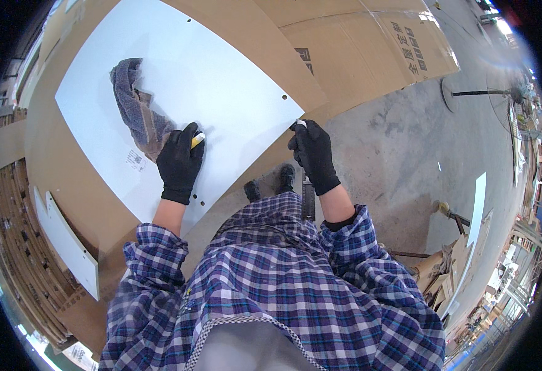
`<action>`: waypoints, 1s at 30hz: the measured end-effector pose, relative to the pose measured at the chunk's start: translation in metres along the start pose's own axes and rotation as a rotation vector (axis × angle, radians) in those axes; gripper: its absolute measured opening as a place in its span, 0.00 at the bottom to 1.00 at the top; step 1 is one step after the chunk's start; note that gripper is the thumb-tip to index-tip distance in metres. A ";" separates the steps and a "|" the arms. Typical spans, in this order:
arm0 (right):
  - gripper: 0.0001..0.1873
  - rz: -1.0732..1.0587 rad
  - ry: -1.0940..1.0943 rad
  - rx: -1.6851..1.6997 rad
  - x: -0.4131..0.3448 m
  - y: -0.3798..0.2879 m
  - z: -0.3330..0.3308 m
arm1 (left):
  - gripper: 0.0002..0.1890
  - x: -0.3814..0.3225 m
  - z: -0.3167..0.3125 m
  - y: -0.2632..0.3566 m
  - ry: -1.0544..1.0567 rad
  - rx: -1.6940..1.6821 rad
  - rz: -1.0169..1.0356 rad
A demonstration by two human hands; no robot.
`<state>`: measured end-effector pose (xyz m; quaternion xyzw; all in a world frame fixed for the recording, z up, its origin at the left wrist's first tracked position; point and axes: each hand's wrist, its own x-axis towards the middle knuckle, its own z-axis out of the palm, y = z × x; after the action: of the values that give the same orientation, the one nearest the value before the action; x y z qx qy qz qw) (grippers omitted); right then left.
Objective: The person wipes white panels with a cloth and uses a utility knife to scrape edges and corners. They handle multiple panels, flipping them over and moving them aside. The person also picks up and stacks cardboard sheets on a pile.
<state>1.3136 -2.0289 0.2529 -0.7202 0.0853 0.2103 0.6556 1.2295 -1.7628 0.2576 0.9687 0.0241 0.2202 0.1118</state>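
Observation:
A white panel with several dark round holes lies on brown cardboard. My left hand, in a black glove, is closed around a yellow tube-like thing with a white tip, over the lower end of a crumpled grey-brown cloth on the panel. At the panel's right corner my right hand, also gloved in black, grips a small whitish thing that is mostly hidden by the fingers. A printed label is on the panel left of my left hand.
Flat cardboard with printed writing extends behind the panel. A stack of cardboard sheets and a narrow white board are at the left. On the concrete floor to the right stand a fan and a long white strip.

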 end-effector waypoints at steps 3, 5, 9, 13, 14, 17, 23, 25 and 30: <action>0.13 0.016 -0.002 0.073 -0.001 0.004 0.000 | 0.17 0.001 -0.001 0.002 0.010 -0.042 0.010; 0.13 0.000 0.006 0.104 -0.001 0.007 -0.001 | 0.17 0.001 -0.001 0.003 -0.006 -0.025 -0.004; 0.13 -0.113 0.044 -0.047 -0.001 0.012 -0.004 | 0.17 -0.001 0.000 0.003 -0.035 -0.033 -0.031; 0.14 -0.320 -0.018 -0.275 0.004 0.016 -0.009 | 0.17 -0.003 0.004 0.001 -0.005 -0.009 -0.014; 0.14 -0.360 -0.029 -0.329 0.005 0.017 -0.011 | 0.17 -0.003 0.004 0.000 0.012 -0.023 0.001; 0.14 -0.386 -0.031 -0.392 0.009 0.017 -0.012 | 0.16 -0.004 0.004 0.000 0.040 -0.048 0.027; 0.13 -0.151 0.041 -0.195 0.008 0.015 -0.009 | 0.16 -0.002 0.003 0.003 0.014 -0.025 0.008; 0.12 -0.302 0.128 -0.282 0.006 0.016 -0.008 | 0.16 -0.002 0.004 0.004 0.030 -0.019 0.019; 0.12 -0.563 0.036 -0.569 0.006 0.023 -0.011 | 0.17 -0.002 0.005 0.006 0.021 -0.034 0.014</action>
<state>1.3116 -2.0417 0.2305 -0.8718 -0.1658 0.0250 0.4602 1.2294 -1.7697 0.2535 0.9645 0.0148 0.2313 0.1265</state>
